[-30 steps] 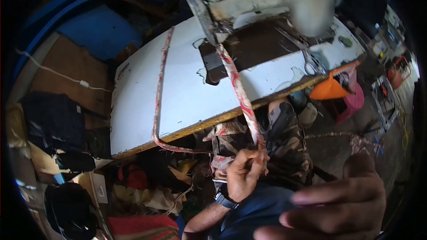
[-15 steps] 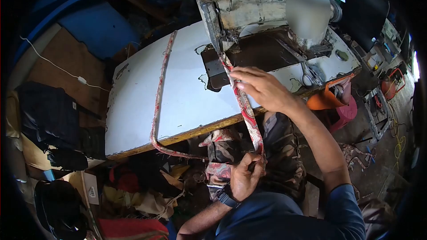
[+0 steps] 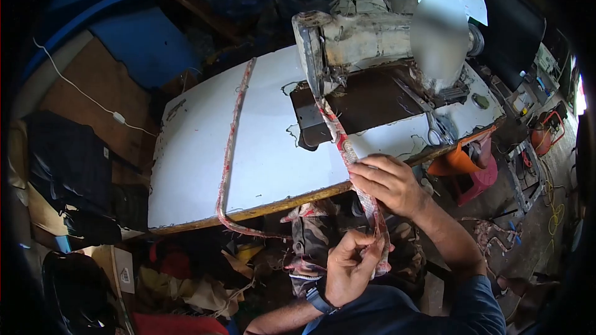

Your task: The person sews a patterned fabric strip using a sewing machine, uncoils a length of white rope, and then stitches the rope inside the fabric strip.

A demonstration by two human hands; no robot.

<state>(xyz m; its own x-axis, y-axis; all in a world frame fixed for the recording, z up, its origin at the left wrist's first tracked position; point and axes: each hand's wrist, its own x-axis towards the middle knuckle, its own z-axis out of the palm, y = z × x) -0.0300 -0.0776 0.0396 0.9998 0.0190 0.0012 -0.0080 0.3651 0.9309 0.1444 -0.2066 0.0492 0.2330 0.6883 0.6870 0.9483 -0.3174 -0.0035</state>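
Head view: patterned strip (image 3: 339, 139) comes out from under the sewing machine (image 3: 366, 40) head, runs diagonally over the desk (image 3: 261, 149) front edge & down to both hands. R hand (image 3: 390, 185) sits at the desk edge, grip closed on the strip btwn thumb & fingertips. L hand (image 3: 349, 268) is lower, above the lap, grip pinched shut on the strip's lower part, w/ the end hanging just past it.

Judging by the lay, work is well along. 1 long loop (image 3: 226, 167) of the same strip lies past the machine across the desk, drops off the front edge & curves back toward the lap. Only the short stretch btwn machine & hands seems left, tho can't tell how much is bunched in the lap.

Around: scissors (image 3: 437, 127) on the desk right of the machine, apart from the strip. Orange item (image 3: 456, 160) & pink stool (image 3: 483, 170) are near the right knee, and cloth scraps (image 3: 205, 285) lie under the desk. Poss. snags: the desk edge where the strip bends, & the hanging loop.
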